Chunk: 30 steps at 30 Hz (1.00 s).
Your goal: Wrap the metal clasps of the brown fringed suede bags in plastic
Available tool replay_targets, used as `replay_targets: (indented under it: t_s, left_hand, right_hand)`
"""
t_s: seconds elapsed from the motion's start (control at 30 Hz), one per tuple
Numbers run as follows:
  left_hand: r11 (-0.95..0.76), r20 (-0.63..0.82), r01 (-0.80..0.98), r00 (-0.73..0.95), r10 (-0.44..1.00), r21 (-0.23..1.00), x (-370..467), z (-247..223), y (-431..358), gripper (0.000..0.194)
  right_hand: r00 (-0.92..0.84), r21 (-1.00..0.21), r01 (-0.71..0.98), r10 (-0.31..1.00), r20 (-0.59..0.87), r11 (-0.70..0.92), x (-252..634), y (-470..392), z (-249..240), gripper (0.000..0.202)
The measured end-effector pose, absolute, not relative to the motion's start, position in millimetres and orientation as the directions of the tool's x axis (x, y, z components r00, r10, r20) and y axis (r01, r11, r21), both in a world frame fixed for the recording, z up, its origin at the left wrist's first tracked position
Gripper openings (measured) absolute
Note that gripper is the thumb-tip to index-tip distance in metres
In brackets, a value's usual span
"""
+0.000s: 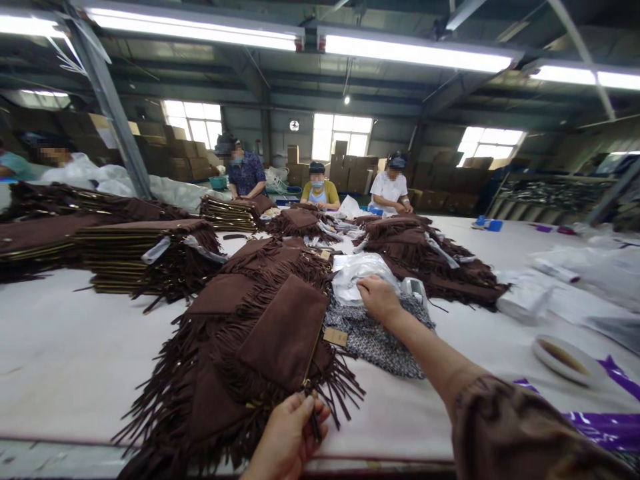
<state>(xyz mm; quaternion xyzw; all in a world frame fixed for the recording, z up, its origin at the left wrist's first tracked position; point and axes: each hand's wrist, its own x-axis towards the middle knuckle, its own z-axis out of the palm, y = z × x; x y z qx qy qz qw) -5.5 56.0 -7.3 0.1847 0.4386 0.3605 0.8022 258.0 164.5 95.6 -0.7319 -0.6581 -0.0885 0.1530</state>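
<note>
A brown fringed pouch lies on top of a spread heap of similar pouches, its zipper running down the right side. At its lower corner my left hand is closed, thumb and fingers pinching a dark zipper pull. A tan tag sits beside the zipper. Farther out, my right hand is closed with curled fingers at a crumpled clear plastic bag; the fingertips are partly hidden. Under and beside that bag is a black-and-white speckled cloth.
Stacked brown pouches stand to the left, with another fringed pile beyond my right hand. A tape roll and purple plastic lie at right. Several co-workers, among them a person in white, are across the table.
</note>
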Motion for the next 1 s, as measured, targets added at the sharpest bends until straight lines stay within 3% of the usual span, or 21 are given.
replay_targets:
  t_s: [0.13, 0.27, 0.57, 0.7, 0.83, 0.9, 1.0]
  left_hand:
    - [0.694, -0.552, -0.403, 0.422, 0.719, 0.596, -10.1, -15.6, 57.8, 0.019]
    - [0.752, -0.62, -0.348, 0.426, 0.659, 0.559, -8.4, -29.1, 65.2, 0.019]
    - [0.745, -0.611, -0.343, 0.428, 0.666, 0.572, -7.5, -26.2, 65.4, 0.019]
    - [0.71, -0.574, -0.359, 0.421, 0.703, 0.606, -9.9, -14.7, 57.4, 0.018]
    - [0.697, -0.56, -0.368, 0.419, 0.715, 0.615, -11.7, -6.6, 54.6, 0.015]
    - [0.7, -0.556, -0.387, 0.427, 0.713, 0.6, -13.7, -3.1, 55.3, 0.014]
    - [0.736, -0.564, -0.411, 0.473, 0.677, 0.538, -19.3, 2.5, 57.3, 0.012]
  right_hand:
    - [0.111, 0.023, 0.993, 0.981, 0.159, -0.116, 261.2, 212.0, 82.7, 0.016]
    - [0.085, 0.102, 0.991, 0.994, 0.064, -0.091, 254.0, 224.5, 60.9, 0.021]
    - [0.158, 0.077, 0.982, 0.976, 0.147, -0.171, 269.4, 218.7, 55.8, 0.026]
    - [0.192, -0.016, 0.981, 0.952, 0.24, -0.194, 273.7, 211.5, 69.6, 0.018]
    - [0.107, -0.117, 0.991, 0.921, 0.375, -0.068, 261.8, 185.6, 86.8, 0.023]
    - [0.077, -0.258, 0.965, 0.901, 0.427, 0.039, 249.4, 161.0, 88.2, 0.025]
    - [0.116, -0.597, 0.788, 0.918, 0.38, 0.148, 225.4, 109.7, 74.6, 0.026]
